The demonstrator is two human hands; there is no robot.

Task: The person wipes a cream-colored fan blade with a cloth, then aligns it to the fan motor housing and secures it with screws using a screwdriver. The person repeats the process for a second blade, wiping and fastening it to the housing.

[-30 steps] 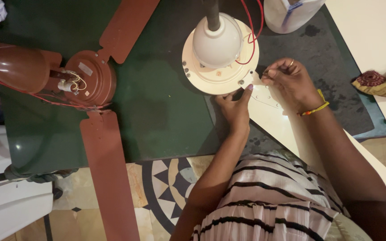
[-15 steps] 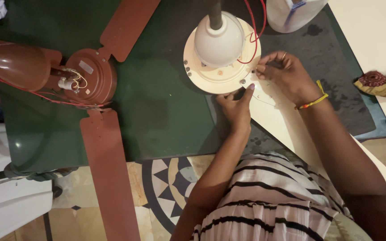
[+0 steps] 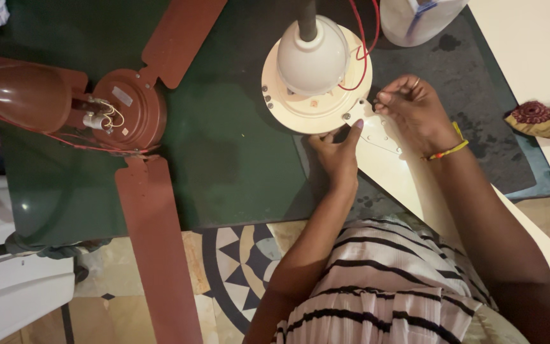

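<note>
Near the top centre of the frame a cream ceiling fan motor [image 3: 316, 95] sits on a dark green table [image 3: 224, 165], its domed cover and rod pointing up and red wires [image 3: 359, 44] looping off to the right. The left hand [image 3: 337, 153] presses against the motor's lower rim, fingers spread and steadying it rather than closed around anything. The right hand [image 3: 415, 114] is pinched at the spot where a cream blade [image 3: 408, 178] meets the rim; the fingertips look clenched on something small, perhaps a screw, though it is too tiny to tell. This blade reaches toward the lower right and appears only partly fastened, judging by the open holes in its end. No other cream blade shows on the motor. At the left lies a brown fan [image 3: 122, 114] with its blades on.
</note>
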